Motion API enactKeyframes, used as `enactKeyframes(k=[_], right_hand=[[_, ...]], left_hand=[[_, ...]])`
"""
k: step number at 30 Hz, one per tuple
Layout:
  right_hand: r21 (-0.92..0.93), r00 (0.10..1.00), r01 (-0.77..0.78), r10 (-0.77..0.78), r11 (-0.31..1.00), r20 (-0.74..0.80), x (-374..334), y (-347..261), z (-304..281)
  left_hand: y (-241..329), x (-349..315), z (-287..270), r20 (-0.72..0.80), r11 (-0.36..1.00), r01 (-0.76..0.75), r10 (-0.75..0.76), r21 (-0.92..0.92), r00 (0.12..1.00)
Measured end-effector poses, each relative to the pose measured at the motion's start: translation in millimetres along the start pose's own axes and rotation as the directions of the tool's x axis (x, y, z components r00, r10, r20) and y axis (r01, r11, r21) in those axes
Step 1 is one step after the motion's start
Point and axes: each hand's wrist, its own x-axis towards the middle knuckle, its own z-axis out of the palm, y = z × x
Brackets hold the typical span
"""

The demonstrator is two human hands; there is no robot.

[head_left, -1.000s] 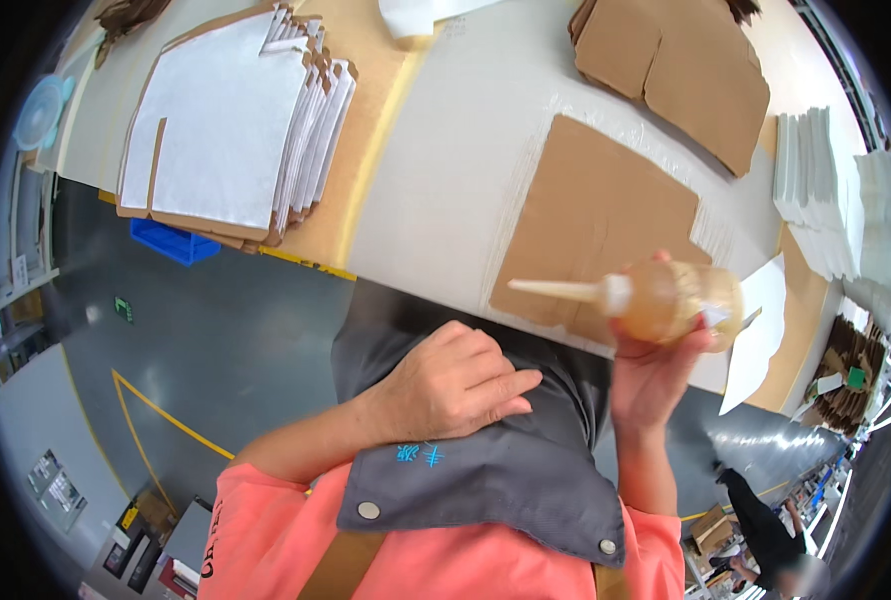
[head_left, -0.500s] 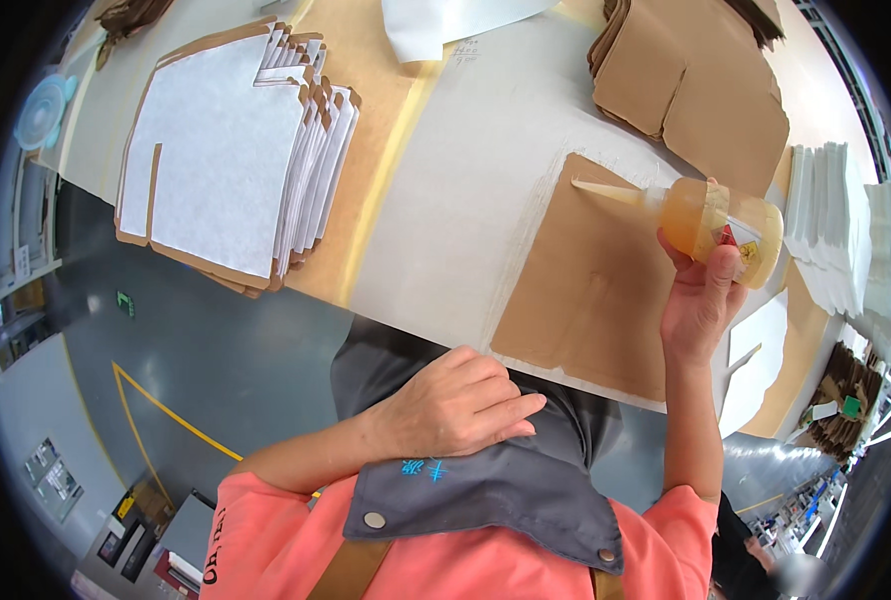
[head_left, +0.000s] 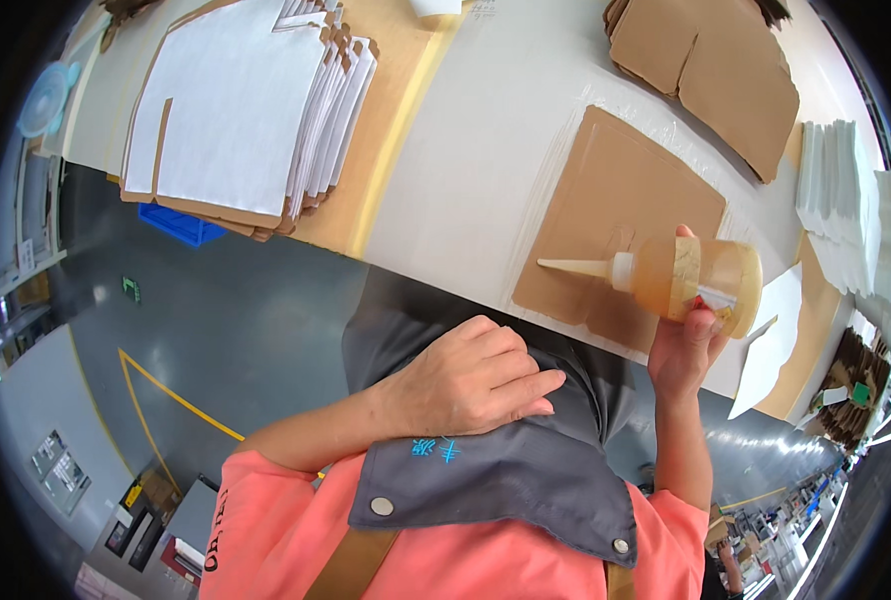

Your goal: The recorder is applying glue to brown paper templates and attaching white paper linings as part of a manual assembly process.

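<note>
My right hand [head_left: 684, 350] is wrapped around a squeeze bottle [head_left: 701, 283] of amber liquid, held on its side. Its long tapered nozzle [head_left: 578, 267] points left over the near left part of a brown cardboard sheet [head_left: 634, 180]. Whether the tip touches the sheet, I cannot tell. Part of the sheet's near right side is hidden behind the bottle and hand. In front of the table edge, my left hand [head_left: 471, 375] rests against the dark apron [head_left: 496, 490], its fingers curled together and its palm hidden. Nothing shows in it.
White-faced cardboard pieces [head_left: 231, 110] are stacked at the left. A brown cardboard stack [head_left: 726, 80] lies at the far right. White folded pieces [head_left: 834, 200] stand at the right edge, with a white cut piece [head_left: 774, 335] nearer. A blue crate [head_left: 181, 225] shows below the table's left part.
The bottle has come nearer and slightly left in my right hand. Its nozzle went from the sheet's far left corner to its near left part. The whole view has shifted a little.
</note>
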Motion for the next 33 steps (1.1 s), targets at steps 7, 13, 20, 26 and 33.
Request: enactKeyframes(k=[7, 13, 20, 26, 33], right_hand=[[-0.206, 0.996, 0.022, -0.004, 0.978, 0.088, -25.3, 0.8, 0.8], [-0.294, 0.941, 0.337, -0.313, 0.895, 0.124, -41.9, 2.0, -29.2], [0.316, 0.960, -0.066, 0.147, 0.946, -0.237, -4.2, -100.6, -294.8], [-0.738, 0.793, -0.543, -0.047, 0.401, -0.608, 3.3, -106.5, -458.0], [-0.904, 0.851, -0.314, -0.509, -0.290, -0.132, 46.4, -80.9, -347.2]], left_hand=[[3.6, -0.6, 1.4, -0.047, 0.999, -0.027, 0.028, 0.019, 0.998], [13.0, 1.0, 3.8, -0.019, 0.998, -0.044, 0.045, 0.033, 0.999], [63.2, 76.2, -5.0, 0.145, 0.653, 0.190, -0.123, -0.733, 0.982], [145.6, 143.2, 16.3, 0.620, -0.093, 0.669, 0.297, -0.738, 0.726], [110.2, 126.9, 3.2, 0.525, -0.176, 0.522, 0.030, -0.835, 0.850]])
